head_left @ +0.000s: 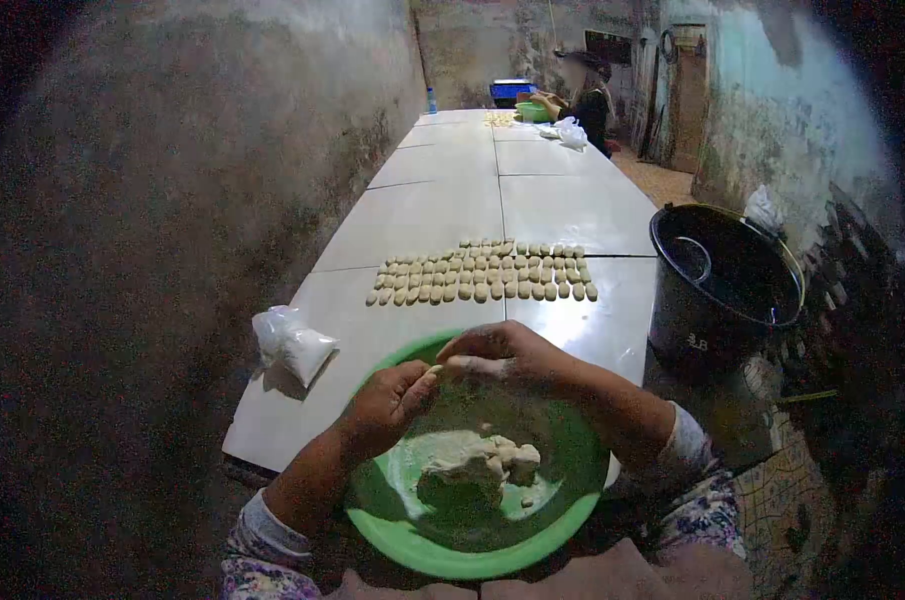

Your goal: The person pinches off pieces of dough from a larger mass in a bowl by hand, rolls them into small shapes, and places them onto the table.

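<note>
My left hand point(387, 398) is closed around a small piece of pale dough point(434, 370), whose end pokes out between thumb and forefinger. My right hand point(502, 352) meets it there, its curved fingertips pinching at the dough's end; flour whitens its thumb side. Both hands are above the far part of a green basin point(392, 540). Inside the basin lies a lumpy mass of dough point(467, 465) with loose flour and crumbs around it. Beyond the basin, several small oval dough pieces point(480, 275) lie in rows on the white tiled table point(412, 210).
A plastic bag of white powder point(297, 345) sits at the table's left edge. A large black bucket point(717, 290) stands to the right. At the far end, a person point(592, 105) works near another green basin point(532, 112) and white bags point(569, 133). A wall runs along the left.
</note>
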The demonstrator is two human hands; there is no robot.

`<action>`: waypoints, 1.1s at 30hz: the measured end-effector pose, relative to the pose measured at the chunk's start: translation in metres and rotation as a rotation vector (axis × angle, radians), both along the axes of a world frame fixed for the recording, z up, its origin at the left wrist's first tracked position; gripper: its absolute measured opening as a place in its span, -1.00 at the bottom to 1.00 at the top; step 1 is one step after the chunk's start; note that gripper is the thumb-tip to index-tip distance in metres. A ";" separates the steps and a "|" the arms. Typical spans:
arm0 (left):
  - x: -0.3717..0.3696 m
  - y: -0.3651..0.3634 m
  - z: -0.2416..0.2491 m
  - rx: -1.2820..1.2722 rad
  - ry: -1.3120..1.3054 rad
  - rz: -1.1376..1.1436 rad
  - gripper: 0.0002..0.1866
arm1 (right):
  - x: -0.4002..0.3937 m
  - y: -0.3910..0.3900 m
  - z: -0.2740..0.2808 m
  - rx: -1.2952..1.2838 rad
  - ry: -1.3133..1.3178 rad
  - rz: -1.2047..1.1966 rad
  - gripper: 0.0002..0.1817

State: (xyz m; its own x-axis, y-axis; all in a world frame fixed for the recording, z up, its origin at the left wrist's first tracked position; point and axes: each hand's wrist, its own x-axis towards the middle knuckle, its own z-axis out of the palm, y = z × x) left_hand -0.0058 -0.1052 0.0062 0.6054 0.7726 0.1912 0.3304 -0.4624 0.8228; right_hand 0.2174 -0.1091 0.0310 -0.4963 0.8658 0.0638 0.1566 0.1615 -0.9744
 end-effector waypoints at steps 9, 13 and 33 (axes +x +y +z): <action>0.003 -0.001 -0.004 -0.222 -0.092 -0.150 -0.60 | -0.005 -0.001 -0.009 0.343 -0.092 0.023 -0.84; -0.001 0.003 -0.005 -0.191 0.003 -0.125 -0.68 | -0.009 -0.003 -0.015 0.570 -0.157 -0.082 -0.80; -0.002 0.004 -0.007 -0.140 -0.017 -0.166 -0.72 | -0.006 -0.007 -0.009 0.549 -0.280 -0.053 -0.72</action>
State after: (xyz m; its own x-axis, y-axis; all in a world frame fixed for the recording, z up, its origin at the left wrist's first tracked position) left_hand -0.0076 -0.1008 -0.0010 0.7240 0.6824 0.1005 0.2447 -0.3903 0.8876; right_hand 0.2116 -0.1157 0.0218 -0.5158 0.7676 0.3804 0.4162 0.6126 -0.6719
